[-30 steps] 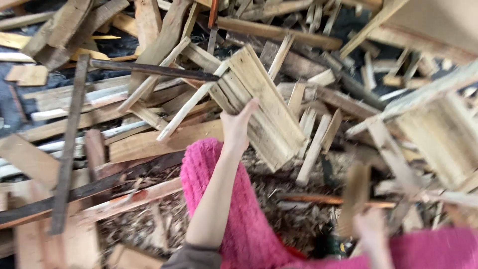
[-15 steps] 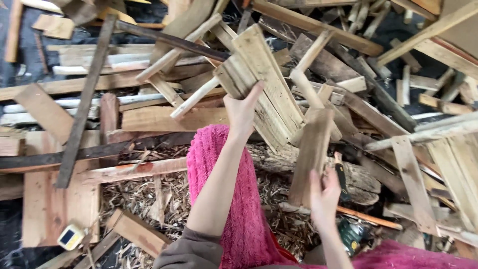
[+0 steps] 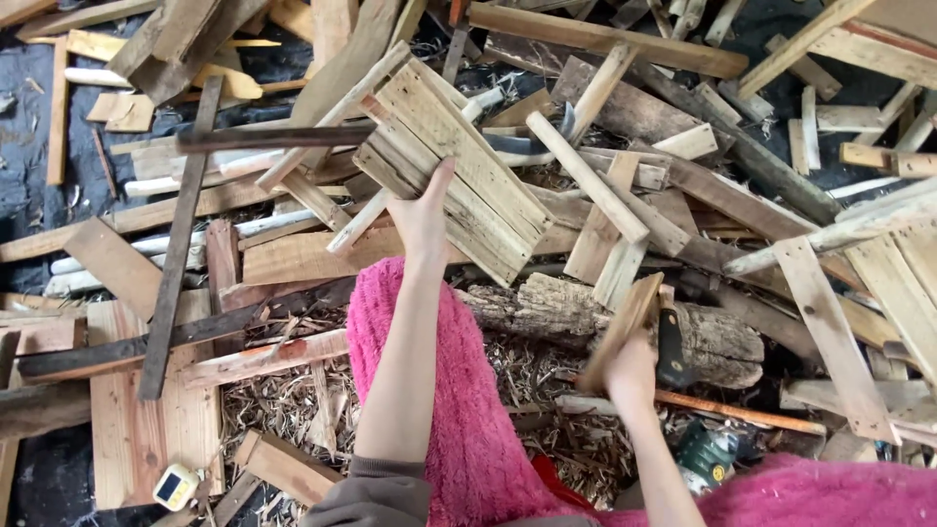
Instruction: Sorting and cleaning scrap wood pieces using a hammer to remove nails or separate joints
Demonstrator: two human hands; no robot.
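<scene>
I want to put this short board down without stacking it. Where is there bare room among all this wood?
Little. The flattest patch is the wide pale board at lower left, beside the small yellow device. The chip-strewn ground next to it is loose but open. Around the left hand on the slatted panel, and right of the log, planks overlap everywhere.

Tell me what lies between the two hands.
In the head view, a rough log lies between the left hand on the slatted panel and the right hand.

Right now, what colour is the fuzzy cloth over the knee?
Bright pink; the fuzzy cloth shows best in the head view.
</scene>
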